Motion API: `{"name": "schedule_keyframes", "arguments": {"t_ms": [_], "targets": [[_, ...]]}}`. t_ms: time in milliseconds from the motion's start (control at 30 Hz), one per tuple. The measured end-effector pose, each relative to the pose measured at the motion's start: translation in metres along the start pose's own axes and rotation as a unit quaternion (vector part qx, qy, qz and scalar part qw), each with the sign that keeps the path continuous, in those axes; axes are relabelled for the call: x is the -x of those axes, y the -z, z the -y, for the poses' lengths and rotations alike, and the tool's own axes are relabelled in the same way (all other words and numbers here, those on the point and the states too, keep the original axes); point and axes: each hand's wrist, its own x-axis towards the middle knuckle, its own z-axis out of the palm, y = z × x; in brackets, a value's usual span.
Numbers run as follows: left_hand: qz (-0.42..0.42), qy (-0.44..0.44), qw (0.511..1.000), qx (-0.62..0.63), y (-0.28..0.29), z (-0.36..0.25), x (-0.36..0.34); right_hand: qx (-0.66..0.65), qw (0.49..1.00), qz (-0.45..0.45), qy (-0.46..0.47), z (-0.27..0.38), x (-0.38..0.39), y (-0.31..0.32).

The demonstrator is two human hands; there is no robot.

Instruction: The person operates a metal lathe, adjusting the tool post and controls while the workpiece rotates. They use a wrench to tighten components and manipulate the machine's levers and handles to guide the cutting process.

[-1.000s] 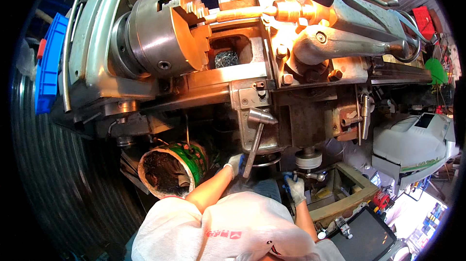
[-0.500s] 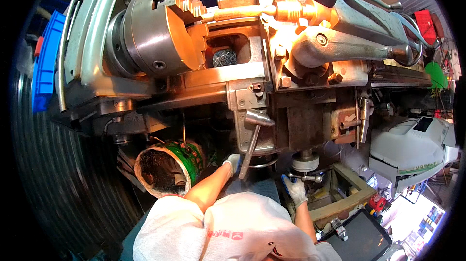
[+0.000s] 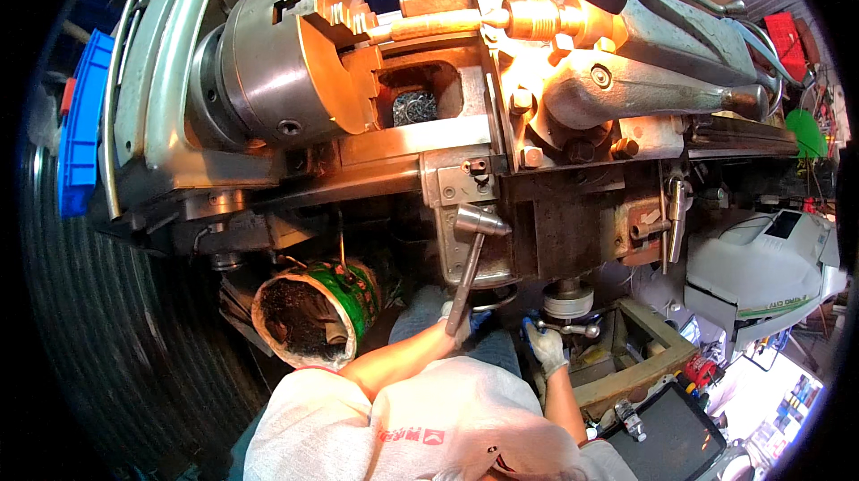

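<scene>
My left hand, in a pale glove, is beside the dark handwheel under the lathe's apron. A steel lever crosses in front of it, and its fingers are mostly hidden. My right hand, in a white glove with blue fingertips, is closed at the left end of a crank handle with a ball end. Behind that handle sits a round dial collar. Above, the three-jaw chuck grips a metal shaft, whose right end meets the tailstock centre.
A green bucket lies tilted at lower left. A wooden tray stands beside my right hand, with a black screen below it. A tool-post clamp lever juts right. Metal chips lie in the bed's opening.
My left hand has moved right and toward me, from the handwheel's left side to behind the steel lever. My right hand stays at the crank handle, barely moved.
</scene>
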Motion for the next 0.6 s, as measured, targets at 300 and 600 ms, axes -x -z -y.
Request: {"name": "schedule_keyframes", "arguments": {"t_ms": [300, 600], "targets": [[0.168, 0.169, 0.97, 0.049, 0.034, -0.086, 0.004, -0.001, 0.998, -0.063, -0.012, -0.002, 0.003, -0.004], [-0.018, 0.097, 0.979, -0.18, 0.0, -0.104, 0.043, -0.095, 0.991, -0.075, 0.055, -0.037, -0.014, -0.03]]}}
